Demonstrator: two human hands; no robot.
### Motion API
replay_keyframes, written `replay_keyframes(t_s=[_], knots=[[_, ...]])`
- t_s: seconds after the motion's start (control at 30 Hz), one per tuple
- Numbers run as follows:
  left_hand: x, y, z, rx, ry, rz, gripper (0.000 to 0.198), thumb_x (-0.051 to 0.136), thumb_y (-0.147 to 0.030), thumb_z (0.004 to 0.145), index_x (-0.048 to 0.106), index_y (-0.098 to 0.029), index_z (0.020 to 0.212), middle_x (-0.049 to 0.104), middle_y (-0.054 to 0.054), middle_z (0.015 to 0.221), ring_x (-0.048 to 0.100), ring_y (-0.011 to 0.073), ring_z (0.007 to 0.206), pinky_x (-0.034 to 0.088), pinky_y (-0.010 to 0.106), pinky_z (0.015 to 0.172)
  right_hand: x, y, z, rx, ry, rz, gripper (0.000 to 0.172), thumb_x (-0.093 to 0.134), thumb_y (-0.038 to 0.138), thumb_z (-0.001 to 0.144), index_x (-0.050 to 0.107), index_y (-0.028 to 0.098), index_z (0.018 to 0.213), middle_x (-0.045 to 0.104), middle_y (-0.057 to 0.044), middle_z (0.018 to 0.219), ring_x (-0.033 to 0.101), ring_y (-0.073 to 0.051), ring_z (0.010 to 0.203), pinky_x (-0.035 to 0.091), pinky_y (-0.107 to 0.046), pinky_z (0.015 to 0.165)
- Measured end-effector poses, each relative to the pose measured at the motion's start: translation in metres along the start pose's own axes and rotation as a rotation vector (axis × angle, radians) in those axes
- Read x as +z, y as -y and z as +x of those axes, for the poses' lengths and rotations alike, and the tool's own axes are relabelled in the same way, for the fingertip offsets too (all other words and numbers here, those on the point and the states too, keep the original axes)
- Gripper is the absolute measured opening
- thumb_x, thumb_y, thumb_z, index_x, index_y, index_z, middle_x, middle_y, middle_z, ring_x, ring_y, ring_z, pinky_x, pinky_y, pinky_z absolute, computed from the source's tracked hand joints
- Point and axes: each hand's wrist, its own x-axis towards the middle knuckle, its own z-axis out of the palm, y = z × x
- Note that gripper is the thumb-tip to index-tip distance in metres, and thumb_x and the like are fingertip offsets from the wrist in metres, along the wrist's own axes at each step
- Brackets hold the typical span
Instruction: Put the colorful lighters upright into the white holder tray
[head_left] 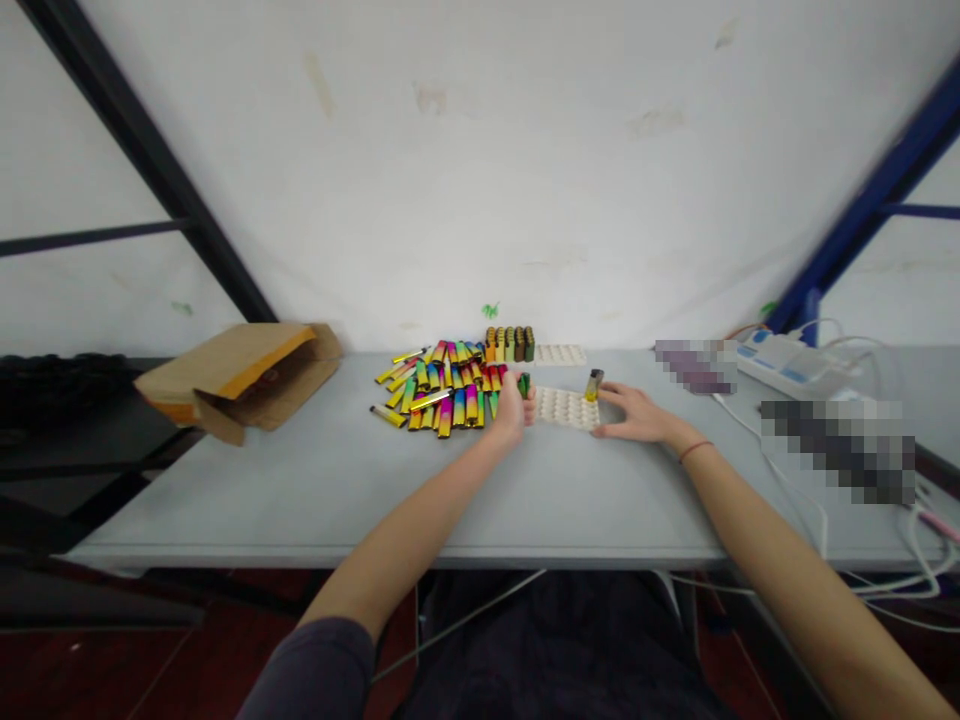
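Observation:
My left hand (511,408) is closed around a green lighter (524,383), whose dark top shows above the fingers. It is beside the right edge of a heap of shiny multicoloured lighters (442,385). A white tray with rows of holes (562,408) lies just right of that hand. One lighter with a yellow base (593,386) stands upright at the tray's far right corner. My right hand (636,413) rests at the tray's right end, thumb and fingers spread apart; its fingertips are at the tray's edge, close to the standing lighter.
Behind the tray, a block of upright lighters (510,345) stands in rows near the wall, with another white tray (561,354) beside it. An open brown paper bag (247,375) lies left. A power strip (787,365), white cables and blurred items occupy the right side.

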Motion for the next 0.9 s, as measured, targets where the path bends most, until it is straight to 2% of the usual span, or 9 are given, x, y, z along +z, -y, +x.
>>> replay_keyframes(t_s=[0.17, 0.3, 0.47, 0.7, 0.9], knots=[[0.004, 0.006, -0.002, 0.037, -0.019, -0.068, 0.047, 0.028, -0.049, 0.096, 0.031, -0.023, 0.057, 0.017, -0.009, 0.042, 0.011, 0.0063, 0.034, 0.011, 0.018, 0.035, 0.002, -0.002, 0.001, 0.003, 0.001, -0.022, 0.084, 0.070, 0.065, 0.076, 0.055, 0.021, 0.146, 0.044, -0.019, 0.156, 0.044, -0.040, 0.142, 0.031, -0.057, 0.118], [0.002, 0.006, -0.004, 0.016, -0.024, -0.118, 0.050, 0.029, -0.052, 0.095, 0.031, -0.023, 0.055, 0.016, -0.009, 0.042, 0.011, 0.0057, 0.033, 0.010, 0.018, 0.034, 0.003, -0.004, 0.001, -0.018, -0.026, -0.011, 0.080, 0.071, 0.064, 0.076, 0.057, 0.024, 0.144, 0.048, -0.016, 0.154, 0.046, -0.041, 0.141, 0.033, -0.058, 0.117], [0.002, 0.003, -0.004, 0.002, -0.017, -0.149, 0.050, 0.029, -0.046, 0.095, 0.030, -0.022, 0.051, 0.017, -0.009, 0.040, 0.011, 0.0052, 0.032, 0.009, 0.018, 0.034, 0.002, -0.002, 0.000, -0.003, -0.007, -0.038, 0.083, 0.069, 0.067, 0.077, 0.056, 0.021, 0.145, 0.046, -0.020, 0.154, 0.044, -0.041, 0.142, 0.033, -0.058, 0.118], [0.003, 0.000, -0.004, 0.007, -0.036, -0.146, 0.052, 0.023, -0.037, 0.097, 0.031, -0.021, 0.049, 0.015, -0.008, 0.040, 0.010, 0.0052, 0.032, 0.007, 0.018, 0.034, 0.005, 0.001, 0.001, 0.000, -0.027, -0.041, 0.082, 0.071, 0.066, 0.075, 0.057, 0.024, 0.145, 0.048, -0.019, 0.152, 0.045, -0.042, 0.140, 0.032, -0.059, 0.116], [-0.002, 0.005, 0.001, 0.068, -0.036, -0.146, 0.051, 0.031, -0.052, 0.097, 0.035, -0.021, 0.056, 0.019, -0.009, 0.042, 0.014, 0.0053, 0.034, 0.013, 0.017, 0.035, 0.011, 0.006, 0.001, 0.045, -0.056, -0.055, 0.085, 0.071, 0.068, 0.075, 0.054, 0.025, 0.146, 0.047, -0.021, 0.152, 0.042, -0.045, 0.141, 0.026, -0.065, 0.116]])
